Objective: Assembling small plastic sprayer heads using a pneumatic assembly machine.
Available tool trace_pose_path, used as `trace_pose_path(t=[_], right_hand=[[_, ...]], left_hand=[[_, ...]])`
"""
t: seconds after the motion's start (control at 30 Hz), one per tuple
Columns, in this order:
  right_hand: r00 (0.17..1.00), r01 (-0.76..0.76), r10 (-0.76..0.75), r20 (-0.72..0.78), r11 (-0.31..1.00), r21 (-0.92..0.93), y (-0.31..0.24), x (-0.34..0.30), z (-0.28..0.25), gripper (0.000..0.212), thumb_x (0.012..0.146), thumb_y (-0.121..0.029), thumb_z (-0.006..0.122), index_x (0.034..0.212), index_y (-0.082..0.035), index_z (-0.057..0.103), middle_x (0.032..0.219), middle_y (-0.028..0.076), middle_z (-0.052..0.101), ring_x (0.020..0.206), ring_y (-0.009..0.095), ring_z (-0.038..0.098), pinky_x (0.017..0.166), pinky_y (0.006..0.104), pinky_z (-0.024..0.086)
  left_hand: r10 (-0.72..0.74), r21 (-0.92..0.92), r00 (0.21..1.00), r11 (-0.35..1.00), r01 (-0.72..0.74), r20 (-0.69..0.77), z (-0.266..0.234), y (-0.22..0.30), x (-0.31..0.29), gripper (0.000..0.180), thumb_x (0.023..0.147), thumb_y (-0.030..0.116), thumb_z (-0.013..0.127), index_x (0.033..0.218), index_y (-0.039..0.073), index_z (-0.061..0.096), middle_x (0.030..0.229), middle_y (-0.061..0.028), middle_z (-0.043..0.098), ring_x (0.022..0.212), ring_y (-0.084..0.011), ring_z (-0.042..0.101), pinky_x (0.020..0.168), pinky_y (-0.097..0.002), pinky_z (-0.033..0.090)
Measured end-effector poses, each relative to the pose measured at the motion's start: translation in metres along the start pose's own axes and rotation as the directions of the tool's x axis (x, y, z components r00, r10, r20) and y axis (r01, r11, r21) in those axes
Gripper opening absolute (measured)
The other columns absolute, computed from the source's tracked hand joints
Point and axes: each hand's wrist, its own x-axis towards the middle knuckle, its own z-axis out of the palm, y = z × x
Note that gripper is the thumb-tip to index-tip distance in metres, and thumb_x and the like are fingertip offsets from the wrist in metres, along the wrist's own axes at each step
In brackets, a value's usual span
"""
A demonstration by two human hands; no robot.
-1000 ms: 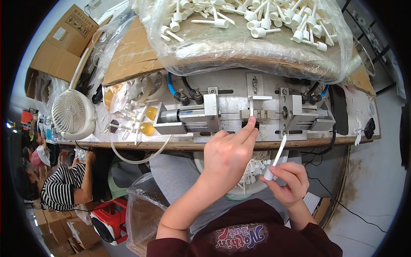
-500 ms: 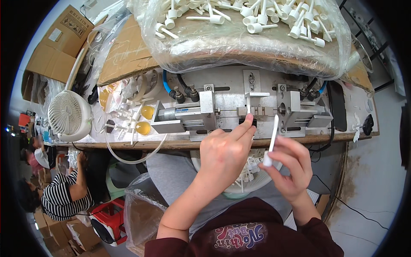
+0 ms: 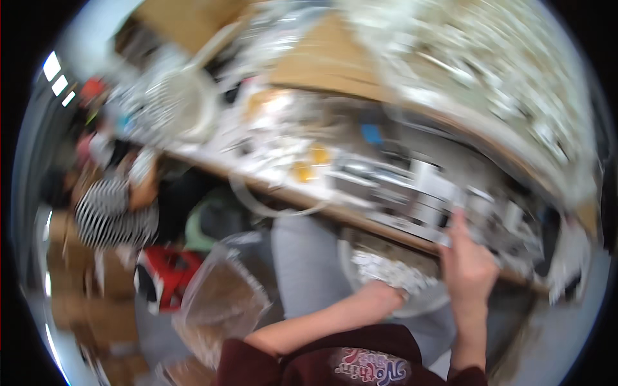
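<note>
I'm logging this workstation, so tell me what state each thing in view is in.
Basket: holding loose white parts.
Left hand: at the basket, fingers not clear.
Metal machine: too blurred to tell whether clamped.
Right hand: one finger extended toward the machine.
Fan: too blurred to tell whether running.
Hose: curved, hanging past the table edge.

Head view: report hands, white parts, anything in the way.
Left hand at the basket, fingers unclear. Right hand by the metal machine, grip blurred. White parts inside basket. No obstruction discernible through blur.
</note>
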Motion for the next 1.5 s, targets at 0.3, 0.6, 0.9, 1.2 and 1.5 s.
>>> trace_pose_path(t=[0.3, 0.6, 0.9, 1.2, 1.5], right_hand=[[0.984, -0.039, 0.062, 0.165, 0.990, -0.136, -0.005, 0.000, -0.010, 0.041, 0.090, -0.028, 0.071, 0.123, -0.004, 0.065, 0.090, 0.016, 0.073, 0.076, 0.030, 0.071, 0.065, 0.0382, 0.056], [0.994, 0.036, -0.014, 0.105, 0.977, -0.212, 0.023, -0.004, 0.002, 0.050, 0.092, -0.039, 0.067, 0.132, -0.011, 0.061, 0.103, 0.010, 0.074, 0.074, 0.025, 0.071, 0.066, 0.0352, 0.056], [0.937, 0.010, -0.193, 0.290, 0.848, 0.530, 0.005, -0.090, 0.024, 0.026, 0.087, -0.012, 0.075, 0.111, -0.003, 0.068, 0.108, 0.012, 0.069, 0.083, 0.021, 0.068, 0.071, 0.0326, 0.056], [0.980, 0.102, -0.149, 0.129, 0.944, 0.315, 0.009, -0.164, 0.074, 0.026, 0.092, -0.021, 0.068, 0.111, -0.003, 0.067, 0.104, 0.016, 0.068, 0.088, 0.035, 0.067, 0.077, 0.0377, 0.054], [0.698, -0.655, 0.153, 0.699, 0.531, 0.538, 0.034, -0.247, 0.216, 0.026, 0.089, -0.016, 0.057, 0.110, -0.001, 0.063, 0.091, 0.014, 0.070, 0.079, 0.029, 0.069, 0.069, 0.0407, 0.055]], left_hand=[[0.156, 0.279, 0.948, 0.957, -0.075, -0.277, 0.145, -0.014, 0.009, 0.016, 0.068, 0.020, 0.063, 0.059, 0.007, 0.063, 0.081, -0.0085, 0.062, 0.067, -0.0261, 0.063, 0.059, -0.0386, 0.049], [0.335, 0.386, 0.869, 0.903, -0.187, -0.363, 0.172, -0.051, 0.016, 0.019, 0.072, 0.027, 0.062, 0.067, 0.010, 0.065, 0.092, -0.0097, 0.063, 0.079, -0.0270, 0.062, 0.071, -0.0441, 0.047], [0.270, 0.476, 0.953, 0.862, -0.176, -0.136, 0.182, -0.071, 0.013, 0.017, 0.072, 0.025, 0.061, 0.064, 0.011, 0.065, 0.083, -0.0091, 0.066, 0.079, -0.0287, 0.060, 0.075, -0.0435, 0.043], [0.308, 0.511, 0.891, 0.853, -0.104, -0.332, 0.180, -0.066, 0.013, 0.018, 0.066, 0.024, 0.064, 0.054, 0.010, 0.064, 0.061, -0.0082, 0.062, 0.054, -0.0282, 0.063, 0.047, -0.0409, 0.048], [0.209, 0.541, 0.918, 0.841, 0.007, -0.337, 0.152, -0.085, 0.059, 0.012, 0.063, 0.020, 0.067, 0.057, 0.011, 0.067, 0.061, -0.0084, 0.064, 0.059, -0.0269, 0.066, 0.053, -0.0399, 0.052]])
